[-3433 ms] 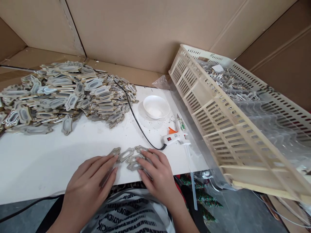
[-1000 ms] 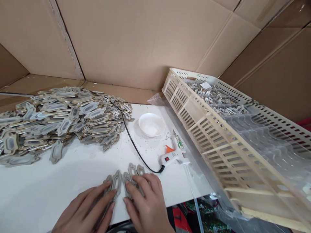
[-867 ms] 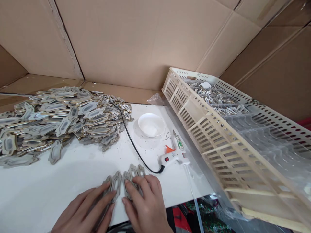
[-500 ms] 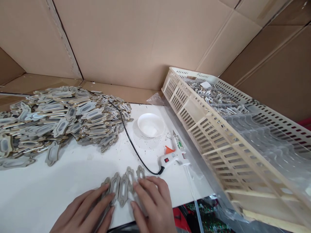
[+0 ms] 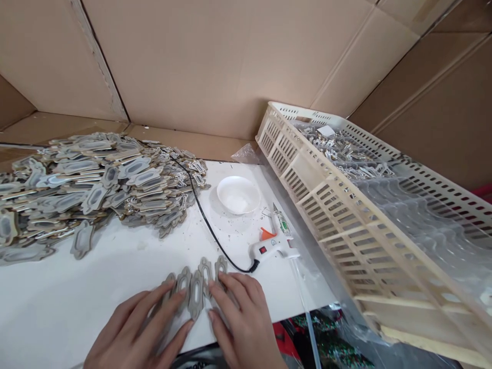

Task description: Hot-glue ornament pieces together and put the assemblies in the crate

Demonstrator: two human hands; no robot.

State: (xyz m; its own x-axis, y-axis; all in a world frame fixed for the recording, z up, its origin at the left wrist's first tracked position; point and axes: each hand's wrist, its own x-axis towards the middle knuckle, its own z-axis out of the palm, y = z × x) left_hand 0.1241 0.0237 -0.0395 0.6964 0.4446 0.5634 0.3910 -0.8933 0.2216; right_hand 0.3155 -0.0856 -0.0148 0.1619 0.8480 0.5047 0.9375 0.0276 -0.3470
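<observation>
Several flat grey frame-shaped pieces point(image 5: 196, 294) stand side by side in a row at the front edge of the white table. My left hand point(image 5: 140, 325) lies over the left end of the row, fingers stretched out and apart, fingertips touching the pieces there. On the right end rests my right hand point(image 5: 242, 318), its fingers spread and its fingertips on the pieces. Both hands partly cover the row. Behind them lies a white glue gun point(image 5: 271, 247) with an orange trigger, its black cord running back to the left.
A large heap of similar pieces point(image 5: 96, 189) fills the table's back left. A white bowl point(image 5: 238, 196) stands near the middle. A cream plastic crate point(image 5: 319, 189) along the right side holds metal pieces and clear plastic dividers. Cardboard walls point(image 5: 215, 66) enclose the back.
My left hand has shifted slightly to the right, its thumb now nearer the middle piece. My right hand's fingers have moved a little along the right pieces. The view has tilted slightly.
</observation>
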